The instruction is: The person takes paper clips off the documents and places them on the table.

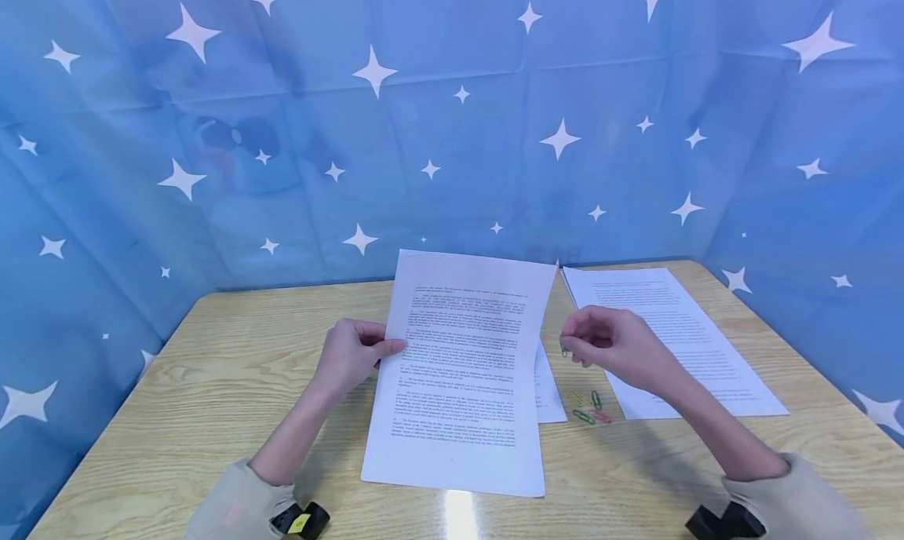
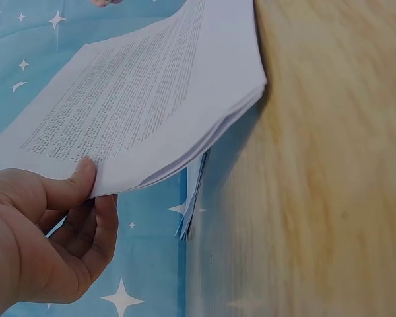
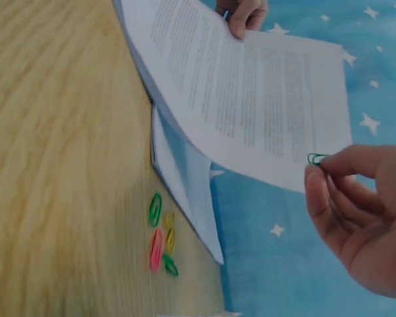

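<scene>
My left hand (image 1: 353, 355) pinches a stack of printed sheets (image 1: 452, 383) by its left edge, thumb on top and fingers underneath. The stack is raised and tilted toward me; its layered edges show in the left wrist view. To the right of the stack, my right hand (image 1: 617, 344) pinches a small green paper clip (image 3: 315, 159) between thumb and fingertips. That clip sticks out toward the stack's corner and overlaps the page in the right wrist view. Below the right hand, several loose paper clips (image 1: 593, 409) in green, yellow and pink lie on the table.
A second pile of printed sheets (image 1: 678, 336) lies on the wooden table (image 1: 233, 383) at the right. More paper (image 1: 549, 391) lies partly hidden beneath the raised stack. Behind the table's far edge hangs a blue curtain (image 1: 452, 202) with white stars.
</scene>
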Tool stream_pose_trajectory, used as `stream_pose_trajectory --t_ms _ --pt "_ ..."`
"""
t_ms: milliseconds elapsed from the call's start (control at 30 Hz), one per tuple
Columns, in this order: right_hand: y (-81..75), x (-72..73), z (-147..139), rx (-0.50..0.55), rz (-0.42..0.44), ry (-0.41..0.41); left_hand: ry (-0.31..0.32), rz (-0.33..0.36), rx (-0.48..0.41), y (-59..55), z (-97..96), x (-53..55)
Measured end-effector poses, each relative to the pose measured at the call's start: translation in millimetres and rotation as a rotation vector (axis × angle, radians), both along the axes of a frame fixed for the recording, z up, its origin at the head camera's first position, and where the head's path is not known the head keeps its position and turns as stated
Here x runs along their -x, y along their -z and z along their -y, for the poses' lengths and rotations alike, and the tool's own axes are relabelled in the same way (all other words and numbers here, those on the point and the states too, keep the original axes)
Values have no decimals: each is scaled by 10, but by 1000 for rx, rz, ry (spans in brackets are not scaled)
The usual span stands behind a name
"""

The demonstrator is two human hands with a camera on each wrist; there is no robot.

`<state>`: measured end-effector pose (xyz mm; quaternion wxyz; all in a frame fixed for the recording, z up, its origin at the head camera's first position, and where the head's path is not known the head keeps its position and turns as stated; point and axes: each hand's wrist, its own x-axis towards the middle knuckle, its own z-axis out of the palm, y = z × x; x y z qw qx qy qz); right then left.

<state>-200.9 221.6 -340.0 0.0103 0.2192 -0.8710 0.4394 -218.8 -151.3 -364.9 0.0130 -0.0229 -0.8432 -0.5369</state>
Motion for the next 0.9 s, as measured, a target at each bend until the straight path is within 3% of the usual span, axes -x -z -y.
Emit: stream_pose_trajectory --t_ms 433,900 --pt "208 -62 -262 -142 -10 -67 3 12 -2 -3 1 -8" --pt "328 -103 -432 -209 103 -104 -8 34 -12 -13 3 -14"
